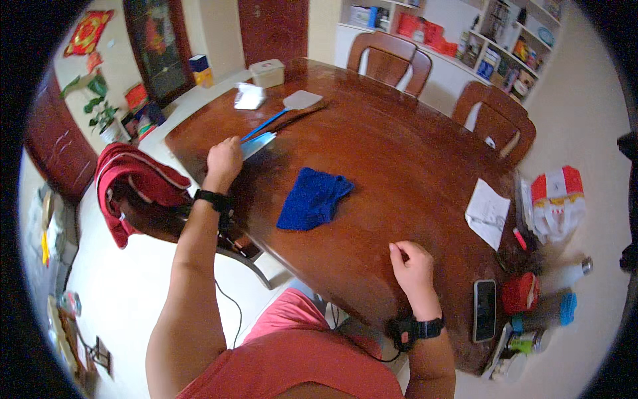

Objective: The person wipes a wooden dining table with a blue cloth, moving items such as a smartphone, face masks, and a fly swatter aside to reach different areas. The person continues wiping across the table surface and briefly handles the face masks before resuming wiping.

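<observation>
A blue-handled fly swatter (266,122) with a pale flat head runs out from my left hand (225,160), whose fingers are closed around the handle end. Just beneath the handle, beside that hand, is a flat light-blue thing (259,145), too blurred to name. A crumpled dark-blue cloth (311,200) lies on the wooden table (379,159) between my two hands, touched by neither. My right hand (412,264) is curled over the table's near right part, with nothing visible in it. Both wrists wear black straps.
A plastic box (267,73) and white packet (249,96) stand at the far left. To the right are paper (487,213), a phone (484,310), a red pouch (519,293) and bottles. A chair with red cloth (142,172) adjoins the left edge; wooden chairs (389,60) stand behind.
</observation>
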`<action>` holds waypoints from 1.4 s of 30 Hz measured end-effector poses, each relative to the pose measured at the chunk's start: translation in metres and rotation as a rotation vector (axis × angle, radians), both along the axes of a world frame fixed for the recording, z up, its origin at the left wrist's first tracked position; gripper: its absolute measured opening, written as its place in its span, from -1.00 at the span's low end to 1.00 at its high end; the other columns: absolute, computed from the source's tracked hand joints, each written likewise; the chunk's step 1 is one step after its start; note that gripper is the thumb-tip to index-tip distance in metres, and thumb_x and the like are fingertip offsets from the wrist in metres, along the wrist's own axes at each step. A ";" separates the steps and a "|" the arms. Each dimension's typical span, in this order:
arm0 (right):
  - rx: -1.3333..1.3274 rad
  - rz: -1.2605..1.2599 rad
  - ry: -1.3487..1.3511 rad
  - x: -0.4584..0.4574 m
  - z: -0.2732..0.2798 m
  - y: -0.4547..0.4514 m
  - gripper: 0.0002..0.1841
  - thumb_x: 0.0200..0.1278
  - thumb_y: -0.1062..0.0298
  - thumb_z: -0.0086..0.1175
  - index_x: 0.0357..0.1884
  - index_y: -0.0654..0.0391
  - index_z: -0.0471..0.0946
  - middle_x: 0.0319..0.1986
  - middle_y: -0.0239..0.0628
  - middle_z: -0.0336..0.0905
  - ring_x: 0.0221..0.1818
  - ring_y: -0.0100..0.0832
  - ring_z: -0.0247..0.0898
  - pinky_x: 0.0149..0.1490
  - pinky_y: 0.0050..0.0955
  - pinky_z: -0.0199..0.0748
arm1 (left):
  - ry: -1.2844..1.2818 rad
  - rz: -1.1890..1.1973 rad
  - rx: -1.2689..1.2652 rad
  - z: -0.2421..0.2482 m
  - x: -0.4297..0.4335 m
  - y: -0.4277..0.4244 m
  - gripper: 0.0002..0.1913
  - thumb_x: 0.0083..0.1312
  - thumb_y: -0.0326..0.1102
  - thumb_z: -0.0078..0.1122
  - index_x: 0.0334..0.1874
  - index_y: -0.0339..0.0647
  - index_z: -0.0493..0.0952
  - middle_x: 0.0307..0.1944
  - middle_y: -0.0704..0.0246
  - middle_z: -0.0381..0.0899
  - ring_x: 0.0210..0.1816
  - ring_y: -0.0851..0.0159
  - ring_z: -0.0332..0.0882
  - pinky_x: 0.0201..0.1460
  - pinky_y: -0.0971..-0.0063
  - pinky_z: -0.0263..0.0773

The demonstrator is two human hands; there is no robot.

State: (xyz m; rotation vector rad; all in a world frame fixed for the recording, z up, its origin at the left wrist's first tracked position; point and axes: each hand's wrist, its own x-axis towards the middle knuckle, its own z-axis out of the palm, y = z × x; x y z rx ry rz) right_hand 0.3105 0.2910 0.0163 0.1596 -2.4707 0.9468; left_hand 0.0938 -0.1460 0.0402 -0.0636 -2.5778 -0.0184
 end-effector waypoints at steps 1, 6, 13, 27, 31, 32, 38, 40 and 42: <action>0.015 -0.012 -0.045 0.000 0.000 0.001 -0.82 0.28 0.25 0.25 -0.31 0.17 0.67 -0.37 -0.08 0.68 -0.37 -0.06 0.62 -0.26 -0.22 0.56 | 0.090 -0.050 0.059 0.002 0.006 0.002 -0.90 0.36 -0.34 0.01 -0.22 -0.20 0.46 -0.27 0.07 0.67 -0.20 -0.11 0.67 -0.13 0.02 0.55; -0.015 -0.014 -0.040 0.001 -0.002 -0.002 -0.85 0.27 0.36 0.27 -0.31 0.25 0.67 -0.37 -0.05 0.68 -0.35 -0.14 0.64 -0.21 -0.32 0.55 | 0.082 -0.239 0.517 0.027 0.023 0.032 -0.82 0.45 -0.32 -0.01 -0.07 -0.29 0.45 -0.19 -0.14 0.62 -0.16 -0.23 0.62 -0.10 0.02 0.51; -0.318 0.132 -0.108 0.006 0.000 -0.008 -0.82 0.32 0.38 0.25 -0.12 0.25 0.65 -0.26 -0.28 0.71 -0.24 -0.39 0.63 -0.10 -0.42 0.55 | -0.787 -0.647 1.645 0.048 0.113 0.121 -0.76 0.53 -0.28 0.05 0.12 -0.21 0.52 -0.19 0.44 0.63 -0.19 0.51 0.59 -0.14 0.57 0.53; -1.004 0.196 -0.316 0.004 0.006 -0.004 -0.91 0.47 0.43 0.09 -0.18 0.22 0.58 -0.37 -0.30 0.63 -0.46 -0.52 0.50 -0.41 -0.52 0.49 | -0.748 -0.949 1.035 0.004 0.172 0.226 -0.71 0.51 -0.19 0.09 -0.02 -0.34 0.54 -0.35 0.35 0.59 -0.29 0.49 0.49 -0.24 0.47 0.46; -0.952 0.243 -0.318 0.006 0.003 -0.007 -0.87 0.45 0.38 0.13 -0.17 0.24 0.57 -0.39 -0.29 0.65 -0.50 -0.49 0.53 -0.40 -0.51 0.55 | -0.950 -0.973 1.159 0.007 0.180 0.228 -0.60 0.53 -0.08 0.10 -0.03 -0.39 0.57 -0.30 0.39 0.62 -0.26 0.50 0.49 -0.19 0.50 0.46; -0.955 0.253 -0.324 0.006 0.003 -0.006 -0.87 0.45 0.38 0.12 -0.16 0.24 0.57 -0.37 -0.28 0.65 -0.48 -0.48 0.54 -0.39 -0.50 0.55 | -0.951 -0.986 1.121 0.007 0.181 0.228 -0.58 0.53 -0.04 0.10 -0.02 -0.37 0.58 -0.30 0.41 0.62 -0.26 0.51 0.48 -0.19 0.50 0.46; -1.244 0.391 -0.305 0.009 0.009 -0.003 -0.80 0.51 0.28 0.04 -0.09 0.21 0.56 -0.26 -0.24 0.65 -0.38 -0.42 0.58 -0.38 -0.47 0.58 | -0.919 -0.974 1.062 0.006 0.184 0.227 -0.64 0.50 -0.11 0.16 -0.06 -0.36 0.62 -0.39 0.48 0.62 -0.34 0.58 0.48 -0.29 0.55 0.47; -1.350 0.438 -0.295 0.009 0.012 -0.004 -0.77 0.52 0.23 0.03 -0.07 0.20 0.55 -0.26 -0.24 0.64 -0.37 -0.40 0.58 -0.39 -0.47 0.58 | -0.920 -0.956 1.112 0.007 0.185 0.227 -0.66 0.49 -0.13 0.17 -0.07 -0.36 0.63 -0.42 0.49 0.62 -0.36 0.60 0.48 -0.31 0.55 0.47; -1.427 0.491 -0.289 0.009 0.014 -0.006 -0.73 0.52 0.18 0.02 -0.05 0.19 0.55 -0.27 -0.26 0.64 -0.38 -0.39 0.58 -0.40 -0.46 0.57 | -0.901 -0.957 1.127 0.008 0.185 0.228 -0.66 0.49 -0.13 0.18 -0.07 -0.35 0.63 -0.40 0.47 0.63 -0.36 0.59 0.49 -0.30 0.55 0.47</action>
